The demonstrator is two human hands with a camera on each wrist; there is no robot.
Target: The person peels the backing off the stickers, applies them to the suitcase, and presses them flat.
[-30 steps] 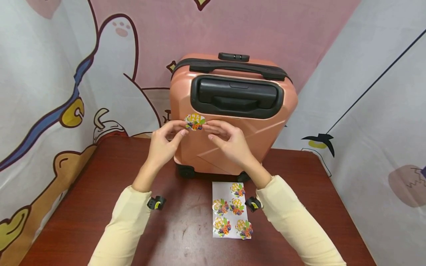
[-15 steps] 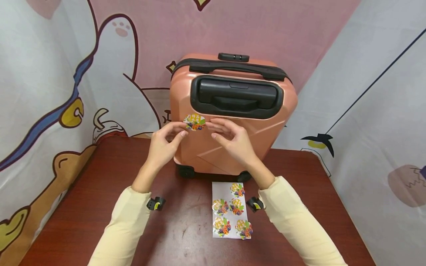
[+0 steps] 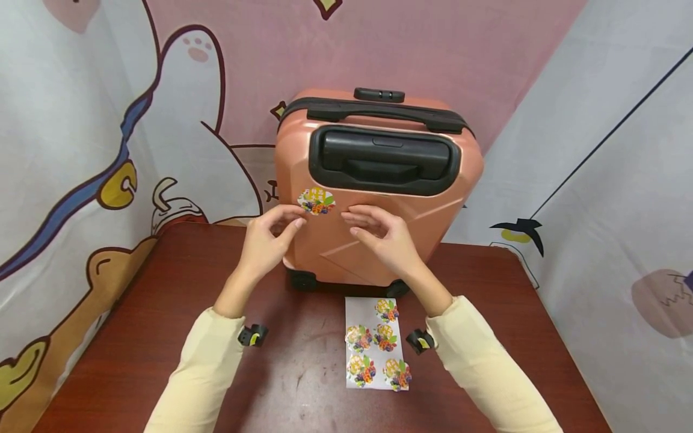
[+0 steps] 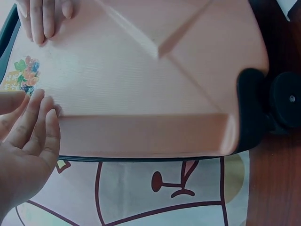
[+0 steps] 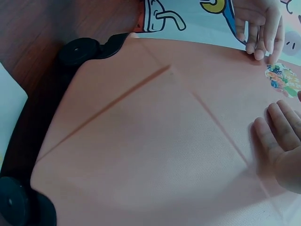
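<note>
A fruit-patterned sticker (image 3: 316, 201) lies on the upper left front of an upright salmon-pink suitcase (image 3: 346, 252), just below its black handle recess. My left hand (image 3: 269, 240) is beside the sticker's lower left edge, fingers loosely bent, with nothing in its grasp. To the sticker's lower right, my right hand (image 3: 384, 234) hovers near the suitcase front, apart from the sticker and holding nothing. In the left wrist view the sticker (image 4: 26, 75) shows just beyond the left fingertips. The right wrist view has the sticker (image 5: 283, 79) between both hands.
On the brown table (image 3: 303, 385) in front of the suitcase lies a white sticker sheet (image 3: 360, 310) with several fruit stickers. A cartoon-printed cloth (image 3: 433, 48) hangs behind the suitcase. Black wheels (image 3: 302, 279) stand at the suitcase's base.
Both hands have come away from the sticker, the left slightly downward, the right downward and to the right. The sticker stays on the suitcase, more of it now uncovered.
</note>
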